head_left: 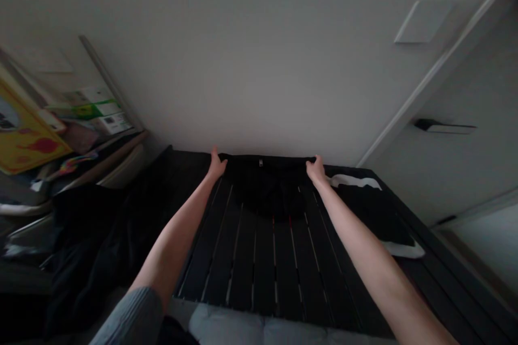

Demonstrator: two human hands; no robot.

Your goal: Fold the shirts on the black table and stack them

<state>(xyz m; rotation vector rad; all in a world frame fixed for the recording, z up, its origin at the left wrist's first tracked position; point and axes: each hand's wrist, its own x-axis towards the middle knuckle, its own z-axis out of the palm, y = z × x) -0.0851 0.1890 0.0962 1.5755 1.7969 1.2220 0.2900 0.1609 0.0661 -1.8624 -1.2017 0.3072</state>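
Observation:
A black garment (267, 186) with a small pale tag (261, 163) at its upper edge is stretched out between my two hands, close to the wall. My left hand (217, 165) grips its upper left corner, thumb pointing inward. At the upper right corner my right hand (315, 168) is closed on the same edge. The garment's lower part sags over the dark slatted table (243, 269), and black on black hides its outline. Just right of my right hand lies a black and white folded cloth (372, 215).
Dark fabric (93, 237) is heaped at the left. Behind it, a cluttered shelf (121, 145) holds boxes and a yellow printed bag (32, 129). A door with a handle (445, 127) stands at the right. Pale cushions (243, 326) lie by the table's near edge.

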